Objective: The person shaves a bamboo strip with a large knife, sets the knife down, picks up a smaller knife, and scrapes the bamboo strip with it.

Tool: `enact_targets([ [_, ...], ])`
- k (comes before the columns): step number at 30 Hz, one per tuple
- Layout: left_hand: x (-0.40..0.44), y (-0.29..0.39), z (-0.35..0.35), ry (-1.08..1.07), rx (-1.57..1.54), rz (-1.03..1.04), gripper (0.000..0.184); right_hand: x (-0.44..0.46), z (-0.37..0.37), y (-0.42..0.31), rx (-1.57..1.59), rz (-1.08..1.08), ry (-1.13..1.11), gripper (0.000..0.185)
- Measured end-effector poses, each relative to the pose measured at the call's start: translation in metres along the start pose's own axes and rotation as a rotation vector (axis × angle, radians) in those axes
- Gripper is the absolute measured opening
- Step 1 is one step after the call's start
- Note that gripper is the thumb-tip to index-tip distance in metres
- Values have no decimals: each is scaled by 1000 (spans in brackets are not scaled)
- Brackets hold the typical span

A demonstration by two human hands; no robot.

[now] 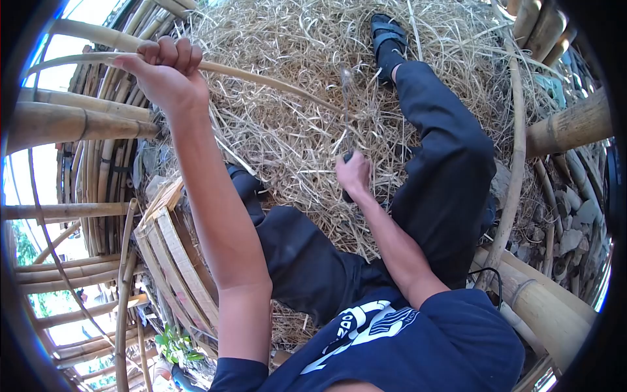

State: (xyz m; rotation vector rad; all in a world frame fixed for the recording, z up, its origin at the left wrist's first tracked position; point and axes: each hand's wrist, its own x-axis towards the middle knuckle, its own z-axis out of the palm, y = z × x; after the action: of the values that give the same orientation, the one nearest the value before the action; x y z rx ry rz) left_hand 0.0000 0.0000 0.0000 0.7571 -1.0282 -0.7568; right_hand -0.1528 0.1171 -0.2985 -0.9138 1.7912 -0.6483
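Observation:
My left hand (pixel 168 68) is raised at the upper left, its fingers closed around a long, thin bamboo strip (pixel 268 81). The strip bows out past the fist on the left and slopes down to the right, toward the middle of the view. There, between my legs, my right hand (pixel 354 174) grips a knife (pixel 348 157) by its dark handle. The blade points away from me, close to the strip's lower end; its outline is blurred against the shavings, and I cannot tell whether it touches the strip.
Pale bamboo shavings (pixel 281 137) cover the ground around my feet. A wooden slatted crate (pixel 171 251) stands by my left arm. Bamboo poles (pixel 72 124) line the left side, and thick poles (pixel 568 124) and stones (pixel 571 240) lie at the right.

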Motion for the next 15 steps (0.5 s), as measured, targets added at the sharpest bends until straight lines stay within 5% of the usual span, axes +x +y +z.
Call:
enact_targets([
  [2, 2, 12, 4, -48, 42, 34, 62, -15, 7, -24, 120, -202, -90, 26],
  [3, -17, -19, 3, 38, -63, -29, 62, -17, -36, -13, -22, -350, 37, 17],
  [6, -6, -4, 1, -9, -40, -16, 62, -12, -4, -21, -77, -516, 79, 19],
  [11, -8, -4, 2, -8, -46, -11, 61, 19, 13, 90, -169, 121, 154, 21],
  [15, -6, -3, 1, 32, -17, -28, 61, 1, 22, 59, -90, 45, 192, 31],
])
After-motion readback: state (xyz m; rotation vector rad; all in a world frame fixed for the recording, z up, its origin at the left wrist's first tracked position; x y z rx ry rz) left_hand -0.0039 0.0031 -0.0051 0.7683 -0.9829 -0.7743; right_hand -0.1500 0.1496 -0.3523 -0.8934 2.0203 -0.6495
